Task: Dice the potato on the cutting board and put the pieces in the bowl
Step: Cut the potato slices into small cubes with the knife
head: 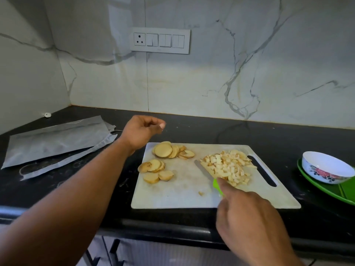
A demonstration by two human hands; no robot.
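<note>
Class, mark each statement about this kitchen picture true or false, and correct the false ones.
1. The right hand holds a green-handled knife. True.
2. The bowl is full of diced potato. False: no pieces show in it; the diced pile lies on the cutting board.
3. Round potato slices remain uncut on the board. True.
4. The left hand presses the slices down. False: it is raised beyond the board's far left corner, touching none.

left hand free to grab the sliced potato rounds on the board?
Probably yes. The left hand hovers holding nothing beside the board's far-left corner, and the potato slices lie uncovered just to its right; the knife is over by the diced pile.
</note>
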